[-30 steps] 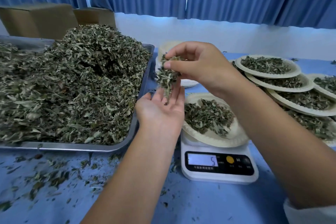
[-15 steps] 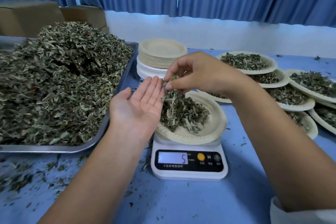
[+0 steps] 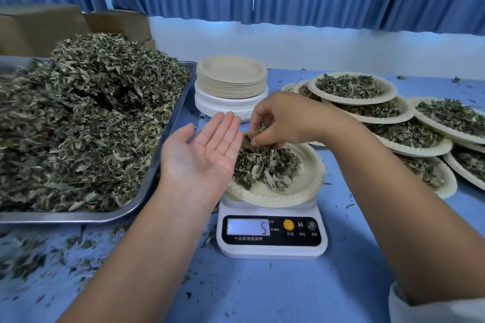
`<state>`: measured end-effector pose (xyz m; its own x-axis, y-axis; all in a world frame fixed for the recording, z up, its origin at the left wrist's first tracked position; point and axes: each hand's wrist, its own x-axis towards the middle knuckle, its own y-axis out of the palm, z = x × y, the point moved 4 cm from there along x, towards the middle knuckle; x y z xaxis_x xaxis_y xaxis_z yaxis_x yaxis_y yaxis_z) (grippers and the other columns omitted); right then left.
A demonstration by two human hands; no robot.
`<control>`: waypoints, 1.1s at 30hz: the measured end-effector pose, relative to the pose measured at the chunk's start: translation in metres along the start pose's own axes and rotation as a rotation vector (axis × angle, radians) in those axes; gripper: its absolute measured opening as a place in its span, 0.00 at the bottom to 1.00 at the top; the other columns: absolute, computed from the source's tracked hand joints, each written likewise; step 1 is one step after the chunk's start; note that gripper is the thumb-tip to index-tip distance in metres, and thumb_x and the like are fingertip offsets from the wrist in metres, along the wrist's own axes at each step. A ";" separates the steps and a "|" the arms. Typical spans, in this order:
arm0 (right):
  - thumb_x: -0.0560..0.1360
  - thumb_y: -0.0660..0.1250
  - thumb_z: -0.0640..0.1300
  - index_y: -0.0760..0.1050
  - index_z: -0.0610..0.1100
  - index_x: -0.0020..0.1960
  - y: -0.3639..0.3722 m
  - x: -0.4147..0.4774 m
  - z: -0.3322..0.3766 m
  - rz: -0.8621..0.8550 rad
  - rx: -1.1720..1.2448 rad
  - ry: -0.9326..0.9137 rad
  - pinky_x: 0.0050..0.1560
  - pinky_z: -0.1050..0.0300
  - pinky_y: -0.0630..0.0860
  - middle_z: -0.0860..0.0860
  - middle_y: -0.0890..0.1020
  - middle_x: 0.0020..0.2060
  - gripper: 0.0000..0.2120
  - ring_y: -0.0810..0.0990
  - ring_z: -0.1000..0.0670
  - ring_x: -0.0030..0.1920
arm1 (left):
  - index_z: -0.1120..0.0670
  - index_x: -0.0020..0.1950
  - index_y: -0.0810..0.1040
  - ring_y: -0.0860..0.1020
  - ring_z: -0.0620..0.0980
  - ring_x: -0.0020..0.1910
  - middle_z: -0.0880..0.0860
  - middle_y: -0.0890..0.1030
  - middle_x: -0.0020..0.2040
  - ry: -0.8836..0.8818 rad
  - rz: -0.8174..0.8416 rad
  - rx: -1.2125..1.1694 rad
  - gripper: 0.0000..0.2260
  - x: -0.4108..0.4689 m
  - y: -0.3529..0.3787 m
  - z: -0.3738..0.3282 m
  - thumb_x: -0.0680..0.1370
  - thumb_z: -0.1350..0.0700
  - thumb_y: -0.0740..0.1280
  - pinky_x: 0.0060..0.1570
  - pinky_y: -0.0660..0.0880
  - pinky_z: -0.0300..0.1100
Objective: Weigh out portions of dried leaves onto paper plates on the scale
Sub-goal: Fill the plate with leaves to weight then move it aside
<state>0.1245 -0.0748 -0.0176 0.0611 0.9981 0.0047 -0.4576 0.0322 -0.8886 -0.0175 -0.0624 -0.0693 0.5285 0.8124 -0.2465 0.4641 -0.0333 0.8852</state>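
A white digital scale (image 3: 271, 237) stands at the table's middle and its display reads 5. On it sits a paper plate (image 3: 305, 186) holding a heap of dried leaves (image 3: 265, 165). My left hand (image 3: 202, 157) is held flat, palm up, against the plate's left edge and holds nothing. My right hand (image 3: 283, 123) hovers over the heap, its fingertips pinching some leaves at the top of it. A big metal tray (image 3: 147, 191) on the left carries a large mound of dried leaves (image 3: 86, 118).
A stack of unused paper plates (image 3: 232, 86) stands behind the scale. Several filled plates (image 3: 353, 88) overlap along the right side. Leaf crumbs litter the blue table (image 3: 288, 291) at the front left. Cardboard boxes (image 3: 39, 29) sit behind the tray.
My right hand has come down from above the tray's edge with its pinch of leaves onto the plate's heap. My left hand has flattened out beside the plate. The reading stays at 5.
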 end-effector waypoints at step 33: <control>0.67 0.76 0.55 0.81 0.54 0.45 -0.024 -0.032 0.018 0.228 -0.050 -0.002 0.48 0.63 0.73 0.61 0.85 0.40 0.10 0.81 0.63 0.41 | 0.68 0.59 0.75 0.80 0.60 0.55 0.65 0.82 0.52 0.007 -0.025 -0.033 0.22 0.000 -0.003 -0.001 0.82 0.51 0.53 0.56 0.76 0.52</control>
<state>0.1172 -0.1068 0.0121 -0.0402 0.9794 -0.1977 -0.4147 -0.1964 -0.8885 -0.0197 -0.0621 -0.0710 0.5119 0.8169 -0.2658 0.4530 0.0062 0.8915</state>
